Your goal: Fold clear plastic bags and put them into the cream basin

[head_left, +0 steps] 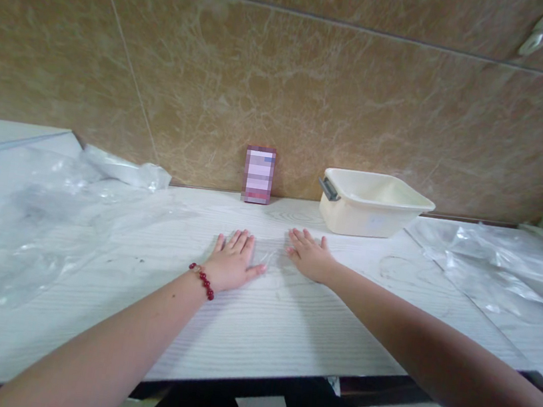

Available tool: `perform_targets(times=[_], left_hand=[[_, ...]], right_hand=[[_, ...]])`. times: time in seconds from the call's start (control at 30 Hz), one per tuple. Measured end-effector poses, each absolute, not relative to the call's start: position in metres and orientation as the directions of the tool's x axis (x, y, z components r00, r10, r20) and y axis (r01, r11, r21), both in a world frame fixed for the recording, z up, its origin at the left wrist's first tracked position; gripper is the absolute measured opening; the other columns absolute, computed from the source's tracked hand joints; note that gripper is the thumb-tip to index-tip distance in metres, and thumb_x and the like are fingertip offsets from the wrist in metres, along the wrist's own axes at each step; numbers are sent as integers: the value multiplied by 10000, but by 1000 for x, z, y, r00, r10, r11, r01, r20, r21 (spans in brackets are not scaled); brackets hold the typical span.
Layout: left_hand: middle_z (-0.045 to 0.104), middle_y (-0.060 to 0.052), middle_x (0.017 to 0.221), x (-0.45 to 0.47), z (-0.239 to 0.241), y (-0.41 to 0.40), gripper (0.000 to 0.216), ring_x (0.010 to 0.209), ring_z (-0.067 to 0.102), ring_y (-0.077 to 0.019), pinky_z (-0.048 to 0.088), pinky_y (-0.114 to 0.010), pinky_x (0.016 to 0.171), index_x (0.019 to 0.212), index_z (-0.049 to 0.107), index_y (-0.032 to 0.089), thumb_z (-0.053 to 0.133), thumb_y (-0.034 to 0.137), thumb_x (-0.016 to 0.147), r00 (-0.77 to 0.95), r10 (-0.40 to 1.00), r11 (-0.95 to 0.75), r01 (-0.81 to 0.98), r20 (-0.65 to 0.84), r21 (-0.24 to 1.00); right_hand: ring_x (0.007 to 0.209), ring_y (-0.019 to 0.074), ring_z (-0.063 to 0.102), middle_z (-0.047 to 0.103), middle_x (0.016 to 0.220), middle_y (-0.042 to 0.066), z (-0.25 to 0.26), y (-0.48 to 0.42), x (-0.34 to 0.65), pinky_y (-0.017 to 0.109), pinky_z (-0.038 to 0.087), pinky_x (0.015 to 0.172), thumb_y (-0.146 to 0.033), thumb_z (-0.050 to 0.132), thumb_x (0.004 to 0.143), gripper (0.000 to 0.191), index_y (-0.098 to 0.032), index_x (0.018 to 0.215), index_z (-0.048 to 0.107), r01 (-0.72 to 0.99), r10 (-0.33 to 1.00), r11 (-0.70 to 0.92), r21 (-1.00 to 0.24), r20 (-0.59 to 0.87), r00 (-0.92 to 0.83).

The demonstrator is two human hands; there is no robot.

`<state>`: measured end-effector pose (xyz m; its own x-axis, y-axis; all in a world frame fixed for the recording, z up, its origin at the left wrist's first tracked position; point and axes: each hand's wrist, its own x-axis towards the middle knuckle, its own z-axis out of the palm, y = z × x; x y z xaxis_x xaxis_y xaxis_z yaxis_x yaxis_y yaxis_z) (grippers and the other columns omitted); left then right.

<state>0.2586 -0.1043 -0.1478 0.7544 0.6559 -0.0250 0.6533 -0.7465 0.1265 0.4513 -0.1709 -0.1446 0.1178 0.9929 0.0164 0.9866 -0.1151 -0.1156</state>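
My left hand (231,262) lies flat on the white wood-grain table (253,336), palm down, fingers stretched out, a red bead bracelet on its wrist. My right hand (309,254) rests flat beside it a little to the right, fingers spread, holding nothing. Between and under the two hands a small clear piece of plastic film (271,257) seems to lie on the table. A cream plastic tub (370,204) with a grey handle stands just behind my right hand.
A small pink-and-white box (258,175) stands against the brown marble wall. Crumpled clear plastic sheeting covers the table at the left (47,219) and at the right (505,263). The table's front edge runs just above my dark-clothed legs.
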Motion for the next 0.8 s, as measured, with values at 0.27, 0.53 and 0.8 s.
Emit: perform_targets(times=[0.27,0.53,0.8], left_hand=[[126,-171,1352,258,-148,-103,767,1237,68,-293,38,-523,941,1285,201,82,154,614,734,762,647,-752,643,-26,147],[109,-178,1352,258,-146,-104,807,1238,55,-296,24,-516,942,1287,186,58,137,631,721,764,644,-754,640,-25,150],[112,-184,1352,260,-142,-105,866,1239,33,-294,17,-473,965,1285,177,37,200,663,688,790,608,-788,590,76,177]], right_hand=[[834,162,528,598,893,69,-117,-140,460,249,369,753,-334,435,742,264,-177,871,603,979,993,-96,-183,43,105],[659,181,545,621,727,62,-90,-119,442,267,388,594,-291,553,627,184,-169,726,648,956,939,-199,-216,-321,123],[439,74,409,449,446,-24,-79,-119,450,199,331,441,-147,509,612,59,-154,554,518,746,919,-300,-595,-391,58]])
